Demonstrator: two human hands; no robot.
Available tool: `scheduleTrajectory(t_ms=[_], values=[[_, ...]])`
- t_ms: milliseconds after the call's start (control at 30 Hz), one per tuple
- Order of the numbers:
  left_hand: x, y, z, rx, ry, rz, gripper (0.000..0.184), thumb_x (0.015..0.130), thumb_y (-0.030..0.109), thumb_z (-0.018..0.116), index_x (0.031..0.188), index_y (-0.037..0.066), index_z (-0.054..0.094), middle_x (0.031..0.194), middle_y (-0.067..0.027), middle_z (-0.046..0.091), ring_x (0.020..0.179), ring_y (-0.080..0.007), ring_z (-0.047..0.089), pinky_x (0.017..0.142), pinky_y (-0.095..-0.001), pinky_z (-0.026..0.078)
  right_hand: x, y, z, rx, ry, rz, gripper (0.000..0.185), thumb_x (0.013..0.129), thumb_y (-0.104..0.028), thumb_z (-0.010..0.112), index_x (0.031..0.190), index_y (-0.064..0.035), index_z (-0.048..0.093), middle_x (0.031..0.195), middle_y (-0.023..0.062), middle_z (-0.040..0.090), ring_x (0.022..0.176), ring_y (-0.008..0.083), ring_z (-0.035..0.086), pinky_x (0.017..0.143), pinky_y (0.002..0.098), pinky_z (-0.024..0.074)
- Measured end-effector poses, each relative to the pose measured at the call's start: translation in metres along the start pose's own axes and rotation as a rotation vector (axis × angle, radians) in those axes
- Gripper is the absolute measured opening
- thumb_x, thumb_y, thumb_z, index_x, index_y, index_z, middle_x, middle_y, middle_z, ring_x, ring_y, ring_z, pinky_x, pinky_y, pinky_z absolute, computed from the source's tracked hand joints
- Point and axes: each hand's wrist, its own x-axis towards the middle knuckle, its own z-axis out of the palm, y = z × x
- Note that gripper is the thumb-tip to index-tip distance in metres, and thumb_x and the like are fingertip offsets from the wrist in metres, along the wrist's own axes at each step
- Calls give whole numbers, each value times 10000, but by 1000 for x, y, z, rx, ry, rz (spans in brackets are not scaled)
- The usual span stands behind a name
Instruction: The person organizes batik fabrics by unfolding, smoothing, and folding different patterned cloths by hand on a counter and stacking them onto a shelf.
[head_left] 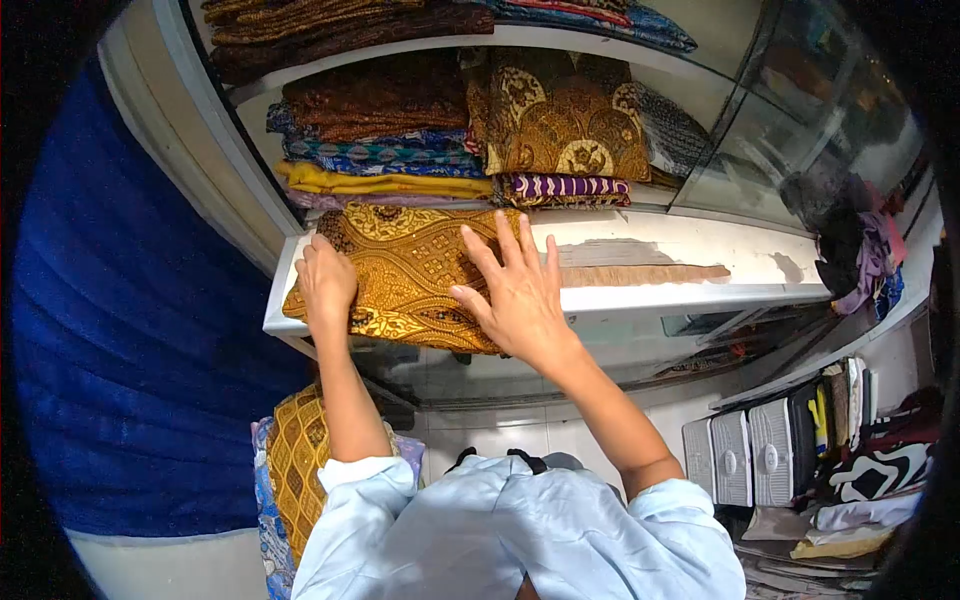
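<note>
You seem to be smoothing the folded patterned cloth (410,272) on the white shelf (690,296), right hand (525,305) spread open atop it, gripping nothing, left hand (328,283) curled near its left side, grip unclear; the next move calls for keeping folds square.

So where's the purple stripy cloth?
In the head view, the purple cloth is upper middle, just right of the yellow cloth and under the brown-gold cloth.

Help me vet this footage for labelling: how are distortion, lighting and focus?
Head view throughout: fisheye distortion bows the upper shelf, corners black; the white ledge is brightly lit; the glass panel looks hazy; the gold batik cloth looks crisp.
</note>
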Motion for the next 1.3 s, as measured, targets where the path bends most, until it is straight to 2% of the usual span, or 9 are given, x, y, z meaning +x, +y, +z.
scheduleTrajectory(t_ms=[67, 233, 300, 367, 467, 733, 933, 1133, 1300], values=[[-1, -3, 10, 22, 36, 27, 221, 806, 62, 489, 978, -73, 462, 1019, -291, 516, 939, -458, 496, 779, -496, 431, 6, -9, 2, -12, 18, -39, 594, 847, -502, 463, 1343, -192, 362, 1392, 214, 274, 1303, 407, 203, 1021, 592, 131], [4, -7, -3, -112, -7, 63, 181, 827, 46, 433, 960, -77, 418, 819, -311, 568, 796, -465, 549, 708, -510, 440, 8, -7, 9, -39, -312, 25, 622, 846, -559, 418, 1351, -201, 351, 1395, 207, 275, 1303, 401, 210, 1030, 573, 136], [5, -10, -9, -155, -4, 105, 187, 839, 56, 415, 967, -79, 392, 769, -318, 566, 762, -472, 551, 690, -515, 436, 14, -8, -3, -6, -142, 44, 623, 847, -556, 424, 1351, -196, 350, 1393, 216, 275, 1304, 404, 206, 1035, 564, 135], [7, -10, -15, -118, -14, 125, 191, 854, 69, 399, 980, -71, 371, 779, -329, 558, 774, -480, 542, 685, -519, 425, 15, -11, -6, 59, 19, 20, 616, 847, -507, 458, 1328, -130, 385, 1362, 257, 299, 1290, 419, 222, 1028, 591, 115], [13, -8, -29, -119, -86, 69, 199, 869, 83, 394, 1007, -55, 357, 793, -335, 556, 796, -488, 534, 675, -524, 412, 15, -14, -13, 85, -22, 2, 604, 851, -494, 461, 1325, -126, 389, 1361, 256, 300, 1285, 422, 230, 1026, 588, 123], [33, -34, -26, -135, -153, 71, 258, 870, 98, 443, 1068, -56, 382, 889, -331, 553, 879, -479, 529, 730, -509, 412, 24, -17, -6, 48, 50, -4, 604, 850, -530, 438, 1340, -183, 369, 1377, 212, 308, 1299, 386, 232, 1034, 563, 146], [31, -44, 2, -88, 35, 184, 225, 838, 89, 503, 1010, -52, 469, 959, -302, 545, 925, -447, 519, 785, -470, 428, 13, -12, 28, 40, -78, -43, 594, 842, -520, 446, 1308, -154, 415, 1346, 227, 345, 1273, 403, 264, 1016, 588, 152], [24, -32, -17, 120, -147, -69, 678, 746, 473, 625, 1141, -58, 480, 1083, -229, 555, 983, -377, 552, 845, -423, 446, 13, -15, 33, -12, -176, 24, 603, 839, -545, 443, 1323, -189, 398, 1372, 230, 306, 1287, 413, 239, 1027, 569, 161], [37, -34, -29, 109, -338, -136, 784, 669, 585, 651, 1070, -79, 540, 1069, -254, 572, 986, -342, 576, 802, -418, 471, 8, 2, 31, 53, 113, 221, 622, 811, -481, 537, 1204, -4, 468, 1204, 271, 433, 1177, 403, 349, 949, 526, 254]])
